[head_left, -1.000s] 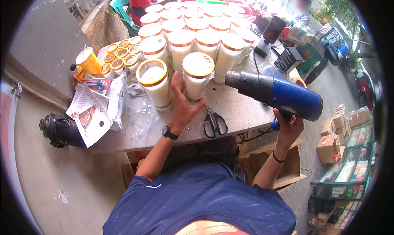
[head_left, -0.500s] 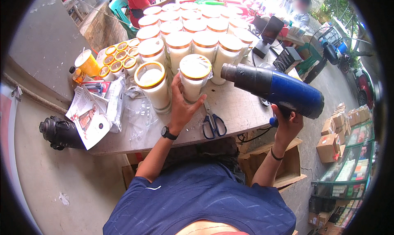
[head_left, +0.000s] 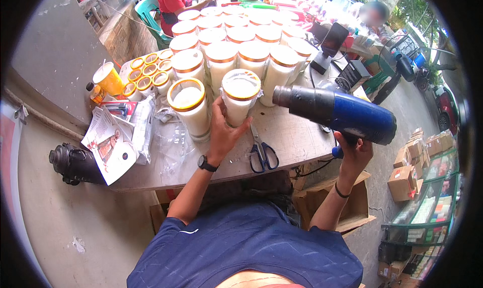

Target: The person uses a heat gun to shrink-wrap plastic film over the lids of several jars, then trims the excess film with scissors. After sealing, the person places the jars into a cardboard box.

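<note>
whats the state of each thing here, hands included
left hand: curled around the front jar
front jar: upright, gold-rimmed, clear film around it
right hand: closed on the heat gun
heat gun: held up, nozzle toward the jar; on or off can't be told
scissors: lying on the table
yellow cup: upright, straw in it
leaflet: partly covering the black flask
cardboard box: open

"Is it bright?"
"Very: the far side of the bench (head_left: pixel 307 142) glares nearly white, and the jar tops (head_left: pixel 221 52) wash out."
"And the edges?"
"Fisheye curves bend them into black corners; a distant person's head (head_left: pixel 374 12) is blurred."
</note>
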Motion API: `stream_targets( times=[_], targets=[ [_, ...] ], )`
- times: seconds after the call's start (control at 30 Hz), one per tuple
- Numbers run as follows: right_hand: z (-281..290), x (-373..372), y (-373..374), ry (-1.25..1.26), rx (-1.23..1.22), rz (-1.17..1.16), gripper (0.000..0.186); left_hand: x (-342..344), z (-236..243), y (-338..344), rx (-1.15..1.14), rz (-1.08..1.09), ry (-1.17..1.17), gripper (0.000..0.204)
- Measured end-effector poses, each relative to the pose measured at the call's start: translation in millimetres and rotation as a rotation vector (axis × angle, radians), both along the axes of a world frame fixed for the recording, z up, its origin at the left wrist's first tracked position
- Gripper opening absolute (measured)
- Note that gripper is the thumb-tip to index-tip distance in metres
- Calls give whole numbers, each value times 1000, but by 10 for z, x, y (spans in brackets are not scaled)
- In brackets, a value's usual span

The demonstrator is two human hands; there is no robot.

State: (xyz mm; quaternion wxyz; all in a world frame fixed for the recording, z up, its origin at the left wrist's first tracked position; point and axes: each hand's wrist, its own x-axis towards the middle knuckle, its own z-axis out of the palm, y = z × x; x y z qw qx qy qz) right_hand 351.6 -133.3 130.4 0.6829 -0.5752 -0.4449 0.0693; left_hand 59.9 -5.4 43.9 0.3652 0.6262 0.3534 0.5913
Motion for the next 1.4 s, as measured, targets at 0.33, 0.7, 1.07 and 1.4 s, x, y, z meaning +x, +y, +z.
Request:
stream_targets(
  times=[0.33,0.7,1.07,1.4],
  targets=[
    [76,59,-41,-48,-33,46,51,-86,-38,17,-16,-43,87,82],
    [199,-9,42,-105,8,-14,57,-45,70,9,-7,-43,23,84],
    [-123,38,-63,-1,-60,28,60,-76,-25,41,-10,-8,138,83],
    [-66,-212,-123,-45,34,-41,61,-56,-94,60,-21,33,116,80]
  ],
)
